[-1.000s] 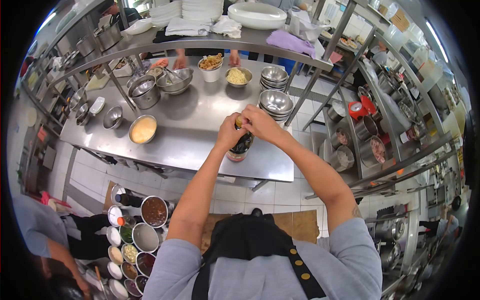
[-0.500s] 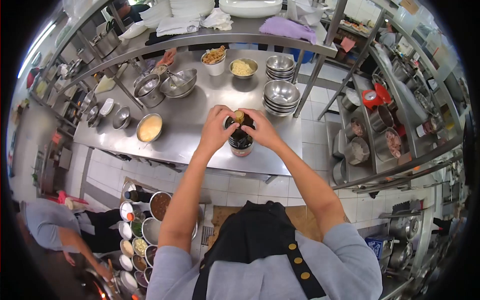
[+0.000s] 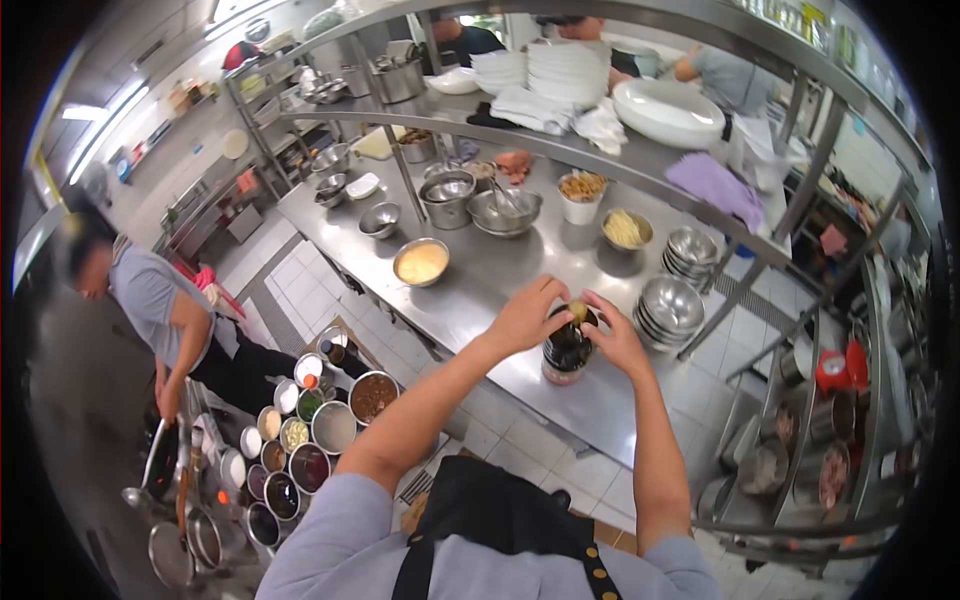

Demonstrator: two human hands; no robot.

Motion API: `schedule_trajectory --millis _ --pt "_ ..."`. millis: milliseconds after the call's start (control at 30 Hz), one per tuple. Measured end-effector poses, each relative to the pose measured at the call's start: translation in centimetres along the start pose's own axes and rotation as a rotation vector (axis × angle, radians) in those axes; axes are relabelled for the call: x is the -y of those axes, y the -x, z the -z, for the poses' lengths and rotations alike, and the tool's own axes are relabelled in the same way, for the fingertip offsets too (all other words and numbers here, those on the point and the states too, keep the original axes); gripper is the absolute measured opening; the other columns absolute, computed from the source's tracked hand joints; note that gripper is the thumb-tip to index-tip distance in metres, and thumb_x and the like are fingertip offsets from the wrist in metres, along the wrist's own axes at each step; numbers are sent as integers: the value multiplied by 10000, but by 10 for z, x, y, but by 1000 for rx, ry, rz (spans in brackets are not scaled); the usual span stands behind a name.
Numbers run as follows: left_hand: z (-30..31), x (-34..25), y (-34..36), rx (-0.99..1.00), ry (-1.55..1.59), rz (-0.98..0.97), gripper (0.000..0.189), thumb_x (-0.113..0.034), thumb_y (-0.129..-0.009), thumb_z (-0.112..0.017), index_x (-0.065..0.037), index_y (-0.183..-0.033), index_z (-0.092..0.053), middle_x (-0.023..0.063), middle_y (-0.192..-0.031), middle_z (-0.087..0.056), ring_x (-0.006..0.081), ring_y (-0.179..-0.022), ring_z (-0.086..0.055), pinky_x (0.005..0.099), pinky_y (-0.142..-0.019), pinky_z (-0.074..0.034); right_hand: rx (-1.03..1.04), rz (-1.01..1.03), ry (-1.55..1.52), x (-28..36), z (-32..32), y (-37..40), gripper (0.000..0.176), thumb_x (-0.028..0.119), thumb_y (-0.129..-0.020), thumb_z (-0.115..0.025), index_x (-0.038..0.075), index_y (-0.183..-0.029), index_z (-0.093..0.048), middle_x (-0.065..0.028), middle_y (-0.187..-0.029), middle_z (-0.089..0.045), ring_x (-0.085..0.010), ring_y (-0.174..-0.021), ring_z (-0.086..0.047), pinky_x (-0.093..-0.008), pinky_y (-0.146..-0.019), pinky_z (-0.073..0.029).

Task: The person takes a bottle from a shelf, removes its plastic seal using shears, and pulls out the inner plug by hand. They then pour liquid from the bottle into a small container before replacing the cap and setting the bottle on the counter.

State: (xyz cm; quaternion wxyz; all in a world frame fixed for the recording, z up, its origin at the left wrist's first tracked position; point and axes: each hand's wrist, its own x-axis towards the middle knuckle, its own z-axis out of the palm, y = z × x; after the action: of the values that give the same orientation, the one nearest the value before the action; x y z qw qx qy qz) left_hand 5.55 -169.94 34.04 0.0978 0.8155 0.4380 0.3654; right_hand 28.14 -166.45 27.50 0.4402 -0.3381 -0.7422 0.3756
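A dark bottle (image 3: 568, 352) with a gold-coloured cap (image 3: 578, 311) stands upright near the front edge of the steel counter (image 3: 480, 310). My left hand (image 3: 530, 316) curls around its top from the left, thumb close to the cap. From the other side my right hand (image 3: 616, 338) closes on the same top, its fingertips near the cap. The fingers partly cover the neck. To the right of the bottle sits a stack of steel bowls (image 3: 672, 308). A bowl of yellow liquid (image 3: 421, 262) lies to the left.
Noodles in a bowl (image 3: 627, 230) and a white tub of fried food (image 3: 583, 198) stand behind. Over the counter runs a shelf with white plates (image 3: 566, 75) and a purple cloth (image 3: 716, 188). At left, a co-worker (image 3: 165, 300) stands by several ingredient containers (image 3: 333, 428).
My view has turned left and lifted, so the counter appears tilted and more of the co-worker shows. Both hands stay at the bottle's top.
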Motion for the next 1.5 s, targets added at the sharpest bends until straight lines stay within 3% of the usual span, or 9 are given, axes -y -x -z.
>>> schedule_trajectory --millis 200,500,700,967,1033,1133,1233,1267,1500 --pt "-25 122 90 -126 15 295 293 -221 -922 -693 -23 -1118 -602 170 -1119 -601 372 -1100 -570 434 -936 -474 -10 88 103 82 17 -85 465 145 -928 -695 79 -1375 -586 -113 -1205 -678 -235 -1115 -641 -367 -958 -501" --pt "-58 266 150 -137 -163 328 438 -240 -838 -733 -73 -1223 -607 199 -1337 -561 427 -1336 -451 535 -1134 -355 163 426 327 209 -83 -324 390 118 -907 -674 69 -1292 -641 -124 -1088 -684 -249 -892 -675 -365 -800 -531" --pt "-73 298 152 -113 -222 313 520 -386 -925 -655 -76 -1333 -570 207 -1445 -484 438 -1414 -376 599 -1145 -319 62 516 586 206 -153 -548 424 132 -895 -680 69 -1310 -626 -115 -1021 -715 -243 -893 -683 -349 -818 -542" --pt "-54 294 145 -52 -176 368 439 -385 -956 -628 -89 -1280 -621 181 -1406 -530 385 -1385 -426 564 -1129 -362 -333 142 650 115 -217 -785 608 362 -811 -754 63 -1322 -616 -177 -1206 -693 -342 -1119 -663 -410 -960 -514" --pt "-52 296 143 -78 -171 372 421 -389 -936 -666 -83 -1225 -654 184 -1385 -558 391 -1361 -469 564 -1129 -363 -296 54 624 102 -224 -806 676 414 -790 -761 70 -1350 -599 -197 -1287 -657 -343 -1191 -627 -399 -997 -489" --pt "-48 297 143 -70 -163 365 397 -381 -925 -680 -90 -1194 -662 169 -1369 -570 376 -1353 -480 549 -1118 -377 -216 -84 473 73 -225 -850 451 427 -818 -750 35 -1039 -720 -110 -863 -699 -236 -762 -677 -368 -721 -556" --pt "-49 296 143 -79 -163 358 372 -373 -918 -688 -95 -1164 -667 157 -1366 -573 367 -1348 -485 539 -1105 -390 -295 -70 348 94 -232 -837 337 373 -877 -720 37 -861 -713 -61 -703 -629 -162 -596 -608 -310 -561 -531" --pt "-51 297 144 -80 -162 365 367 -371 -918 -688 -95 -1159 -668 155 -1365 -572 368 -1348 -483 542 -1103 -390 -316 -109 150 111 -239 -825 249 239 -925 -666 -3 -926 -723 -175 -817 -708 -243 -658 -717 -370 -527 -556" --pt "-59 296 148 -100 -151 381 355 -356 -926 -658 -80 -1149 -675 171 -1340 -578 363 -1336 -487 544 -1101 -379 -716 -50 -510 146 -203 -805 226 59 -986 -504 -36 -1173 -587 -176 -866 -699 -274 -607 -714 -383 -474 -641"
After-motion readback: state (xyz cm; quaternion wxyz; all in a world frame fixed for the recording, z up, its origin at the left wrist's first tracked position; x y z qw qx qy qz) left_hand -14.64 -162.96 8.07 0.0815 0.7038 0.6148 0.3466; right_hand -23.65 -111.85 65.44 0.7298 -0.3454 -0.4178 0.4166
